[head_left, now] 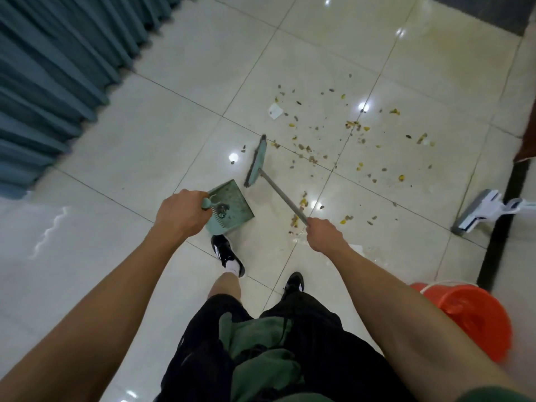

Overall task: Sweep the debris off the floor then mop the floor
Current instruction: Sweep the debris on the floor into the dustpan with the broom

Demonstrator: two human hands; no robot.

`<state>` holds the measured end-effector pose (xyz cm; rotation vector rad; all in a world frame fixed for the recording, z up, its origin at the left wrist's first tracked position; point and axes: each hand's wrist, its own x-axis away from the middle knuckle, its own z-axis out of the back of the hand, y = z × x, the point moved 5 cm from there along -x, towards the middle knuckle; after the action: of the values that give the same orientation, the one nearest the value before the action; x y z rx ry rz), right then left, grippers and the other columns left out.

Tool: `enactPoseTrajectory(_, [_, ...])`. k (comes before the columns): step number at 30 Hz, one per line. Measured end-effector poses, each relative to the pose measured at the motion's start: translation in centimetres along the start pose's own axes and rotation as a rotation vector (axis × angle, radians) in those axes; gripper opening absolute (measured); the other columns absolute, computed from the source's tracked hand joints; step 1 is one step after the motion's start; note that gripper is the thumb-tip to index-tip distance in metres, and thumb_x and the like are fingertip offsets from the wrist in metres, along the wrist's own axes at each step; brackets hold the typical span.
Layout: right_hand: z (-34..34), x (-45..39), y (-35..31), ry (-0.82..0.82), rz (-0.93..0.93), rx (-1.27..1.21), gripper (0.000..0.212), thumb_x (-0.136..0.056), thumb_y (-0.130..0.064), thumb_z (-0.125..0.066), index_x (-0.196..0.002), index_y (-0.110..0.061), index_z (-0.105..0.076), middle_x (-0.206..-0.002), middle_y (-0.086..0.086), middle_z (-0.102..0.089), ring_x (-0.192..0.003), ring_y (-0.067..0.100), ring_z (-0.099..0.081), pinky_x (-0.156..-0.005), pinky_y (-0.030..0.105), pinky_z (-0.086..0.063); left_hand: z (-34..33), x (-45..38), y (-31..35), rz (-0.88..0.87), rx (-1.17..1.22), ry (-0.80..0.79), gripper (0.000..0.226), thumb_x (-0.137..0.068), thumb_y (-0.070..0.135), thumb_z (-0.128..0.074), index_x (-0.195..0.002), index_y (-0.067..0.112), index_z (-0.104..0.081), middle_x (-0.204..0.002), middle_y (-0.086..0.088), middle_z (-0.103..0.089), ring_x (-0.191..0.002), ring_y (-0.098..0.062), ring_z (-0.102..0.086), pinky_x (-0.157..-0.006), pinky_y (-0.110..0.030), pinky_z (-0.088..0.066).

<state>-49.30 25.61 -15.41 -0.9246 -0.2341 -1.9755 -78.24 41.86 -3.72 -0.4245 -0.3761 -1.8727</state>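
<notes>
A person stood on a glossy pale tile floor (139, 146), seen from above. The left hand (177, 211) was curled tight round the handle of a green dustpan (232, 203), held tilted just above the floor, w/ some dirt already in it. The right hand (323, 235) gripped the thin metal handle of a broom (256, 161), fingers wrapped round it; the green broom head rested on the tiles just beyond the dustpan, apart from it.

Debris (333, 140), small brown and yellow bits, lay scattered to the right of the broom head and across several tiles, w/ a few bits near the right hand. A white scrap of paper (275, 111) lay at the far edge of the mess.

Around: a blue-grey curtain (49, 82) hung at left. A flat mop (478, 211) lay on the floor at right, near a dark strip. An orange bucket (475, 314) sat at lower right, beside the right forearm. Black shoes & dark shorts showed below.
</notes>
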Motion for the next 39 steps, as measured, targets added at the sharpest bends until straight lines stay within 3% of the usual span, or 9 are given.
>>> enactPoseTrajectory(8, [1.6,-7.4,-16.2,-0.062,0.055,-0.039,0.025,-0.100,-0.022,-0.044,-0.117,-0.013,-0.059,-0.106,0.010,-0.065,-0.085,0.026,-0.062,-0.067,0.035,-0.053,2.5,-5.6,-12.7,0.068,0.067,-0.012,0.015,-0.094,0.034,-0.053,-0.098,0.028,-0.066,-0.076,0.000,-0.061,-0.069,-0.025,-0.061,-0.056,-0.030,-0.042])
enactPoseTrajectory(10, [2.1,-8.7,-19.9,-0.058,0.040,-0.094,0.031,-0.100,-0.026,-0.046,-0.125,-0.014,-0.058,-0.110,0.010,-0.064,-0.088,0.029,-0.065,-0.070,0.039,-0.058,2.9,-6.7,-15.6,0.080,0.078,-0.024,0.016,-0.094,0.034,-0.052,-0.098,0.029,-0.066,-0.076,-0.001,-0.062,-0.070,-0.026,-0.062,-0.058,-0.031,-0.045])
enactPoseTrajectory(14, [3.1,-10.1,-25.5,-0.102,-0.064,-0.340,0.055,-0.094,-0.015,-0.047,-0.148,-0.014,-0.039,-0.120,0.013,-0.057,-0.084,0.030,-0.068,-0.052,0.032,-0.053,3.4,-8.3,-19.2,0.099,0.088,-0.037,0.016,-0.092,0.032,-0.051,-0.098,0.029,-0.066,-0.079,-0.004,-0.063,-0.071,-0.029,-0.063,-0.065,-0.036,-0.054])
enactPoseTrajectory(19, [3.7,-12.6,-28.8,-0.143,-0.109,-0.433,0.052,-0.092,-0.006,-0.043,-0.144,-0.009,-0.041,-0.110,0.012,-0.053,-0.085,0.034,-0.070,-0.064,0.040,-0.059,3.1,-10.4,-20.4,0.082,0.071,-0.044,0.022,-0.092,0.030,-0.050,-0.107,0.029,-0.067,-0.085,-0.008,-0.065,-0.075,-0.032,-0.063,-0.067,-0.036,-0.053])
enactPoseTrajectory(24, [5.3,-14.3,-27.6,-0.133,0.001,-0.196,0.061,-0.095,-0.007,-0.041,-0.153,-0.022,-0.031,-0.124,0.012,-0.055,-0.091,0.031,-0.065,-0.068,0.039,-0.058,3.8,-12.7,-19.5,0.074,0.039,-0.053,0.025,-0.091,0.028,-0.051,-0.110,0.030,-0.067,-0.085,-0.007,-0.066,-0.075,-0.032,-0.063,-0.065,-0.035,-0.050])
enactPoseTrajectory(27, [5.9,-15.0,-24.7,-0.120,-0.030,-0.028,0.041,-0.094,-0.007,-0.044,-0.134,-0.010,-0.052,-0.099,0.008,-0.057,-0.087,0.027,-0.063,-0.071,0.036,-0.055,4.6,-14.4,-17.9,0.069,0.021,-0.062,0.020,-0.090,0.026,-0.052,-0.103,0.029,-0.068,-0.082,-0.006,-0.063,-0.073,-0.032,-0.061,-0.064,-0.034,-0.047])
enactPoseTrajectory(31, [6.9,-14.5,-19.2,-0.098,-0.114,0.005,0.025,-0.094,-0.007,-0.048,-0.118,-0.005,-0.057,-0.076,0.001,-0.047,-0.075,0.024,-0.057,-0.064,0.032,-0.047,5.8,-16.6,-13.9,0.006,-0.036,-0.067,0.021,-0.089,0.025,-0.053,-0.104,0.029,-0.068,-0.085,-0.005,-0.066,-0.073,-0.030,-0.063,-0.065,-0.034,-0.052])
enactPoseTrajectory(36, [8.0,-12.6,-11.4,-0.083,-0.241,-0.028,0.026,-0.095,-0.008,-0.047,-0.120,-0.006,-0.056,-0.102,0.011,-0.058,-0.087,0.029,-0.058,-0.070,0.035,-0.044,7.2,-18.9,-8.1,-0.071,-0.087,-0.105,0.028,-0.087,0.027,-0.058,-0.113,0.027,-0.068,-0.094,-0.004,-0.069,-0.077,-0.027,-0.065,-0.068,-0.034,-0.056])
enactPoseTrajectory(39, [8.9,-11.2,-7.3,-0.070,-0.309,-0.048,0.025,-0.096,-0.008,-0.047,-0.119,-0.006,-0.058,-0.083,0.004,-0.049,-0.080,0.026,-0.054,-0.068,0.034,-0.043,8.1,-20.2,-4.2,-0.136,-0.113,-0.096,0.022,-0.085,0.026,-0.058,-0.105,0.025,-0.068,-0.087,-0.005,-0.067,-0.074,-0.028,-0.064,-0.066,-0.034,-0.054])
